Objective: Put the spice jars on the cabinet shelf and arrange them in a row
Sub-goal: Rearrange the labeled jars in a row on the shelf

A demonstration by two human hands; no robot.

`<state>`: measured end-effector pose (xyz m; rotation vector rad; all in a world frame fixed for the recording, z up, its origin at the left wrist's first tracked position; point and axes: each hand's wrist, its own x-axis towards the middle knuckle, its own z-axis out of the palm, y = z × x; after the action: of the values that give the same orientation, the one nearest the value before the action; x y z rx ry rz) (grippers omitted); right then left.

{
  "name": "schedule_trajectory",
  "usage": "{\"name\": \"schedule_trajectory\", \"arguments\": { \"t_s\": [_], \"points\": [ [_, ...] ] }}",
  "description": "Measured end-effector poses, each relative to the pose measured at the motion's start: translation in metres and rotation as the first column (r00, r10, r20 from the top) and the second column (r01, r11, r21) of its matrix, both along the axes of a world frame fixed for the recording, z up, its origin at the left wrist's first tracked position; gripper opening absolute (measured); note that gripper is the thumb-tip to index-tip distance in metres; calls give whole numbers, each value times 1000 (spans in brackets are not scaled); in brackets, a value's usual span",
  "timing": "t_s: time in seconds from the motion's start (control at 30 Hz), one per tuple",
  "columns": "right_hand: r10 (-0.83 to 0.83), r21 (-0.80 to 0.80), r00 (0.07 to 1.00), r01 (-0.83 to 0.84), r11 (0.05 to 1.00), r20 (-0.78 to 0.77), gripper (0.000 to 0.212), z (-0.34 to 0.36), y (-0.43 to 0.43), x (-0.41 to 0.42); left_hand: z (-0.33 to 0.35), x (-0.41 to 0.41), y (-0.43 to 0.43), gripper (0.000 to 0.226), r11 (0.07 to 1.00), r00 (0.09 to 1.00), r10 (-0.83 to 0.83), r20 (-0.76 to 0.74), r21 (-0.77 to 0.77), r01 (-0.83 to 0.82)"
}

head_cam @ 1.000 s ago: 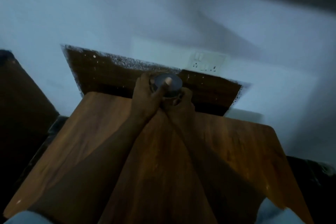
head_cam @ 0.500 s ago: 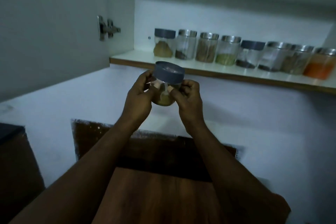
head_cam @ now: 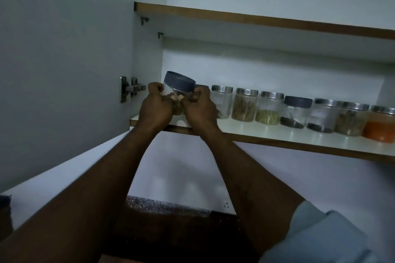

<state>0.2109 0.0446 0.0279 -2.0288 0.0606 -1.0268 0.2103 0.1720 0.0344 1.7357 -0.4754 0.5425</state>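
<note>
Gripping a tilted grey-lidded spice jar, left hand and right hand, fingers curled round it, at the cabinet shelf.

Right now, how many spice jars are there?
9. One jar is in the left hand and right hand at the shelf; eight jars stand in a row there, the leftmost mostly hidden.
</note>
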Motion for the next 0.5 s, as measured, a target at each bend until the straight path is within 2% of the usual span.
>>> {"name": "schedule_trajectory", "arguments": {
  "t_s": [0.1,0.2,0.3,0.37,0.5],
  "points": [
    [50,-44,994,-55,998,-102,36,8,2,17,1,15,-7,44,994,996,26,-80,105,-17],
    [51,-95,978,-71,993,-201,38,15,-1,24,6,28,-10,49,990,994,48,-94,136,-35],
    [69,-164,970,-109,980,-232,29,18,-6,29,12,43,-9,54,982,989,53,-135,186,-27],
    [113,-182,970,-154,971,-217,24,15,-6,28,11,50,-7,51,964,987,112,-117,255,-80],
    [88,-251,971,-144,957,-221,26,16,-9,33,6,62,-11,49,880,969,245,-23,424,-212]
  ]
}}
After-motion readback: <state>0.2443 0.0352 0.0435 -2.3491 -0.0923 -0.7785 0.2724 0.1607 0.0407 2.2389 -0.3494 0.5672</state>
